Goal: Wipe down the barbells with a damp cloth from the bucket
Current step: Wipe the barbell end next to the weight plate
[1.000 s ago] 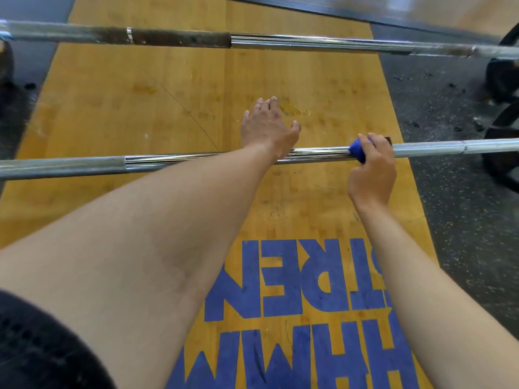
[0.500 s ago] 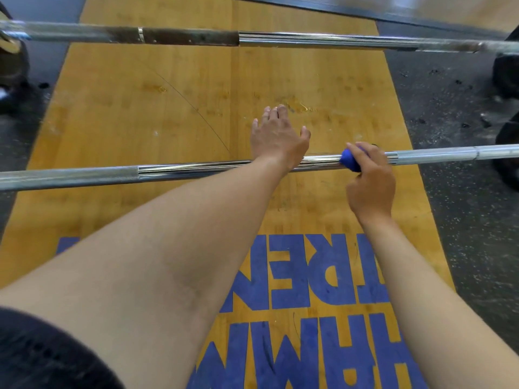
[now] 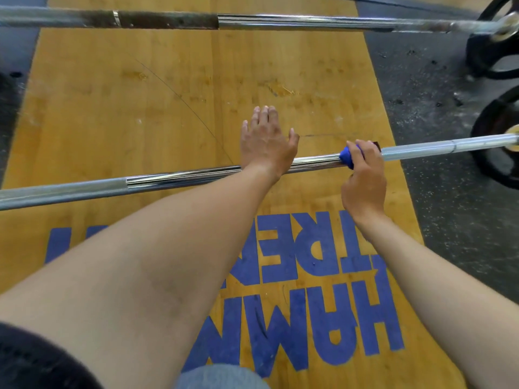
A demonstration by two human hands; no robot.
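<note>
At six o'clock, closest in, are my knee [image 3: 222, 377] and both forearms, reaching out over the blue lettering [image 3: 323, 290] painted on the wooden platform [image 3: 112, 108]; past the letters, the near barbell [image 3: 179, 176] lies across the view from nine o'clock to three o'clock, resting on its plate [image 3: 497, 147] at the right edge. My right hand [image 3: 363, 182], at about one o'clock, has its fingers curled over the shaft and pinches the blue cloth [image 3: 347, 160] around the steel, just where the smooth shiny stretch meets the duller part; I judge that wrapping it this way lets the damp fabric reach all round the bar as it slides. My left hand [image 3: 266, 144], at twelve o'clock, lies flat with straight, spread fingers, its heel pressing on the bar and the fingers extending past it over the wood; I take this as bracing, so the bar cannot roll under the rubbing. Farther off, at the top, the far barbell [image 3: 252, 22] spans the frame, with a dark rusty-looking band left of centre, and its plates [image 3: 494, 49] sit at two o'clock on the black rubber floor [image 3: 435, 94]; it looks to need the cloth next. No bucket is in view.
</note>
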